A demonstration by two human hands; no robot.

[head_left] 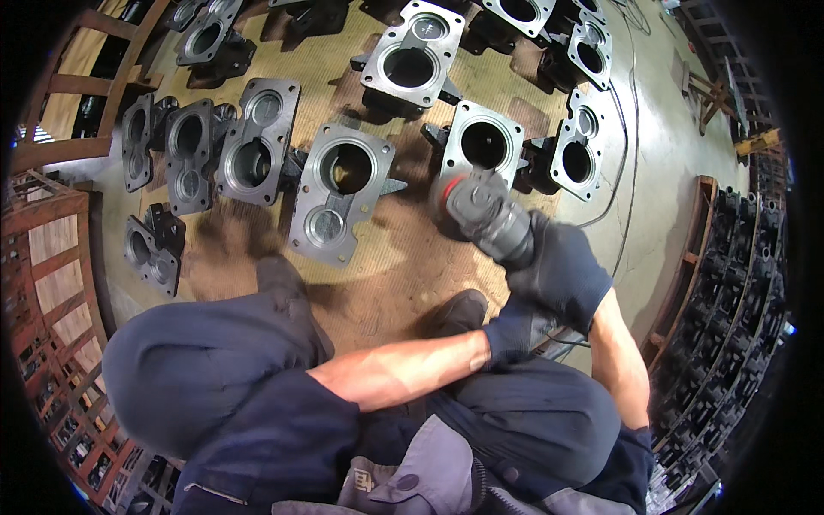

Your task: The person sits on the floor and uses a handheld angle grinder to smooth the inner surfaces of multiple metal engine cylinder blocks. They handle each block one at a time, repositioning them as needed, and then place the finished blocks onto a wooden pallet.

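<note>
An angle grinder (502, 225) with a dark body and a red-edged disc is held out in front of me, slightly blurred. My right hand (562, 268), in a dark glove, wraps round its body. Just below, my gloved left hand (520, 330) closes on the rear end of the tool; its fingers are partly hidden by the right hand. The disc side meets the lower edge of a cast metal housing (459, 142) with a machined flange and a large round bore; whether they touch I cannot tell. Left of it lies another flanged housing (365, 176) with two round recesses.
Several similar castings (257, 142) stand on the ribbed tan floor covering (386, 283) ahead and to the left. A black cable (625, 172) runs along the concrete at right. Reddish crates (51, 227) stand at left; a rack of dark parts (730, 283) is at right.
</note>
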